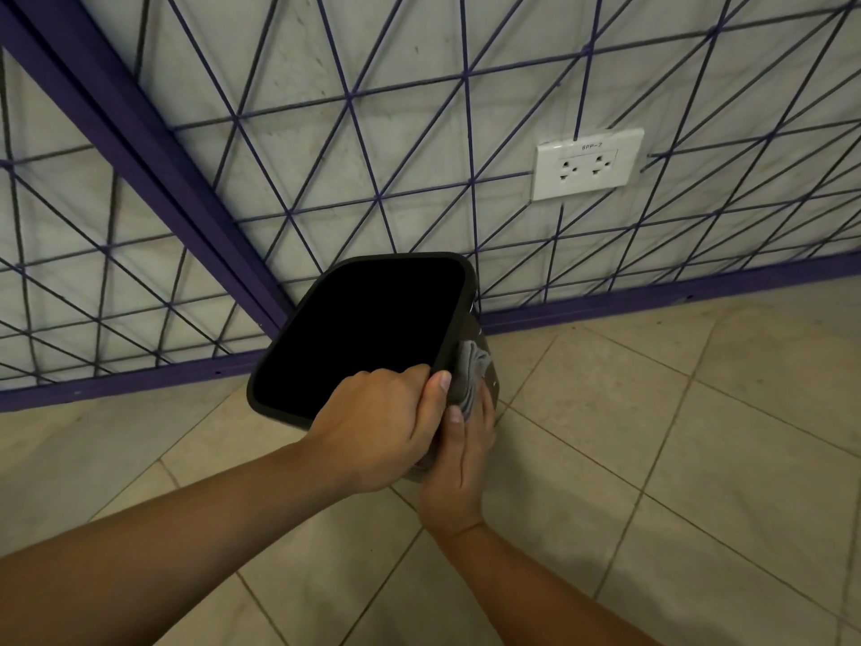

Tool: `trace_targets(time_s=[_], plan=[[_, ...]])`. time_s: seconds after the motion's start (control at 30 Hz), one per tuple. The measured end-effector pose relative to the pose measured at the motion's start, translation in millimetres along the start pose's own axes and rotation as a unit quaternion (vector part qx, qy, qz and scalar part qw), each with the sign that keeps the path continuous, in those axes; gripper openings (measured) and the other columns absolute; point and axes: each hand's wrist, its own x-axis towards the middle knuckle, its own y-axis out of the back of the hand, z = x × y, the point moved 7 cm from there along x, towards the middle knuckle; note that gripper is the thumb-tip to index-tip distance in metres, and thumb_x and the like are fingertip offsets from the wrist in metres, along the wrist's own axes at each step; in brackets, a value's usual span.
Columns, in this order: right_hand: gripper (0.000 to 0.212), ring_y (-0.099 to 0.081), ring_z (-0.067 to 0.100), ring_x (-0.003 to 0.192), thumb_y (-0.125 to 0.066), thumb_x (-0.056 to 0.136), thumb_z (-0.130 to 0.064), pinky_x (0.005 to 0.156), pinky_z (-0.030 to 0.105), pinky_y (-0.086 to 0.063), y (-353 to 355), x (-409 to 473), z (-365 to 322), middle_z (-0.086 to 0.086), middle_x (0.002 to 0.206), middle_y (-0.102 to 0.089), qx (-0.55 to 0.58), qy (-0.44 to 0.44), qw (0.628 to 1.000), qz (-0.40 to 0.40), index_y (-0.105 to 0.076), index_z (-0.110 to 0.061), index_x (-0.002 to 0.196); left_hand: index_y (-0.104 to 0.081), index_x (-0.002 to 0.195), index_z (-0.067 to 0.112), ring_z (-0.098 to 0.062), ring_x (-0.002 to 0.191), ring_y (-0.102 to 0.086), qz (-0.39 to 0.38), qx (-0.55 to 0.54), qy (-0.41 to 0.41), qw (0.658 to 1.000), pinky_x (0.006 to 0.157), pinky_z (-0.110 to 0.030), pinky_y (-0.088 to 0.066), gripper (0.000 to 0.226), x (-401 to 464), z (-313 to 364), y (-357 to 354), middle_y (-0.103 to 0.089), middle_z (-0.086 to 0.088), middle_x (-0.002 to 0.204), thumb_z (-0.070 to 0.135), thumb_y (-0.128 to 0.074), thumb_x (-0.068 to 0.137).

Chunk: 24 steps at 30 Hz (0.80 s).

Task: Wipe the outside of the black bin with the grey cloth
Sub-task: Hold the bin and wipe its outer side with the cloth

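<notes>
Because the black bin (363,338) is held tilted above the tiled floor (675,435), in front of the purple wire grille (326,132) on the wall, judge it light and stiff: an empty moulded shell that one hand can carry by its rim. Its smooth side will likely slide under pressure, so keep your hold on the rim corner, where the lip gives purchase (the open mouth faces you and looks empty, though its depth is lost in shadow). Your left hand (382,426) clamps that near rim corner, fingers curled over the edge and thumb lying along the outer wall, forearm reaching in from lower left. Your right hand (459,463) presses the grey cloth (470,373) against the bin's right outer face, thumb upward beside the left thumb; whether its fingers curl round the cloth or lie flat cannot be told. Soft and bunched, the cloth will fold to the wall.
</notes>
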Motion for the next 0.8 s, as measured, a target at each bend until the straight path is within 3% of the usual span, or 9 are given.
trace_targets(time_s=[0.1,0.17,0.27,0.33,0.4,0.53,0.7,0.8], plan=[[0.066,-0.030,0.016,0.157,-0.030,0.099,-0.060,0.128,0.055,-0.023,4.4,12.7,3.9,-0.002,0.166,-0.040,0.020,-0.025,0.999,0.023,-0.036,-0.028,0.157,-0.041,0.076,0.031,-0.015,0.054,-0.056,-0.005,0.001,-0.003,1.000,0.053,-0.028,-0.035,0.041,-0.3,2.5,-2.6,-0.053,0.007,0.061,0.049,-0.013,0.101],[0.068,-0.027,0.014,0.158,-0.029,0.100,-0.052,0.130,0.053,-0.021,-0.3,6.7,-7.2,-0.008,0.167,-0.037,0.015,-0.003,1.000,0.003,-0.034,-0.020,0.160,-0.043,0.078,0.030,-0.012,0.053,-0.054,-0.004,-0.003,-0.010,1.000,0.052,-0.025,-0.035,0.039,-0.6,2.3,-2.5,-0.055,0.008,0.062,0.048,-0.018,0.102],[0.076,-0.021,0.005,0.158,-0.024,0.103,-0.067,0.131,0.048,-0.019,-3.6,-6.1,-7.4,-0.022,0.166,-0.027,-0.020,0.023,0.999,-0.015,-0.031,-0.019,0.162,-0.042,0.078,0.031,-0.010,0.049,-0.050,0.004,-0.006,-0.013,1.000,0.049,-0.020,-0.029,0.037,-0.8,-0.8,0.1,-0.052,0.009,0.059,0.048,-0.019,0.101],[0.083,-0.024,0.010,0.159,-0.024,0.101,-0.071,0.130,0.053,-0.019,-0.9,4.4,-4.7,-0.010,0.168,-0.034,-0.016,0.007,1.000,0.004,-0.035,-0.015,0.162,-0.041,0.076,0.032,-0.009,0.049,-0.047,0.007,-0.008,-0.011,1.000,0.049,-0.023,-0.029,0.036,-0.2,-0.5,0.0,-0.048,0.010,0.057,0.049,-0.019,0.099],[0.077,-0.027,0.018,0.158,-0.027,0.100,-0.058,0.129,0.055,-0.021,-3.1,13.1,-11.0,0.001,0.167,-0.039,0.005,-0.008,1.000,0.011,-0.038,-0.011,0.161,-0.044,0.077,0.030,-0.010,0.051,-0.049,0.005,-0.015,-0.007,1.000,0.053,-0.027,-0.034,0.039,0.2,-1.2,-0.9,-0.049,0.010,0.058,0.050,-0.018,0.099],[0.070,-0.024,0.014,0.160,-0.027,0.104,-0.055,0.130,0.055,-0.021,-6.8,-7.2,-10.7,-0.012,0.169,-0.032,-0.001,0.019,1.000,-0.021,-0.032,-0.018,0.163,-0.047,0.079,0.029,-0.012,0.052,-0.054,0.004,-0.014,-0.006,1.000,0.054,-0.030,-0.041,0.043,-2.3,-3.4,1.3,-0.054,0.008,0.060,0.051,-0.016,0.098],[0.078,-0.031,0.026,0.157,-0.028,0.104,-0.063,0.126,0.061,-0.025,1.1,7.6,-5.7,0.006,0.165,-0.041,0.021,0.002,1.000,0.017,-0.037,-0.010,0.161,-0.042,0.076,0.030,-0.011,0.051,-0.050,-0.001,-0.004,-0.012,1.000,0.052,-0.027,-0.034,0.039,-1.7,1.9,-3.1,-0.050,0.009,0.059,0.051,-0.017,0.098],[0.088,-0.028,0.023,0.159,-0.023,0.101,-0.073,0.127,0.061,-0.025,-4.1,-9.8,-11.2,-0.002,0.168,-0.036,0.007,0.017,1.000,-0.007,-0.034,-0.010,0.162,-0.043,0.076,0.031,-0.009,0.049,-0.049,-0.003,-0.012,-0.012,1.000,0.051,-0.025,-0.033,0.038,-2.2,-1.1,-1.6,-0.049,0.010,0.058,0.050,-0.019,0.099]])
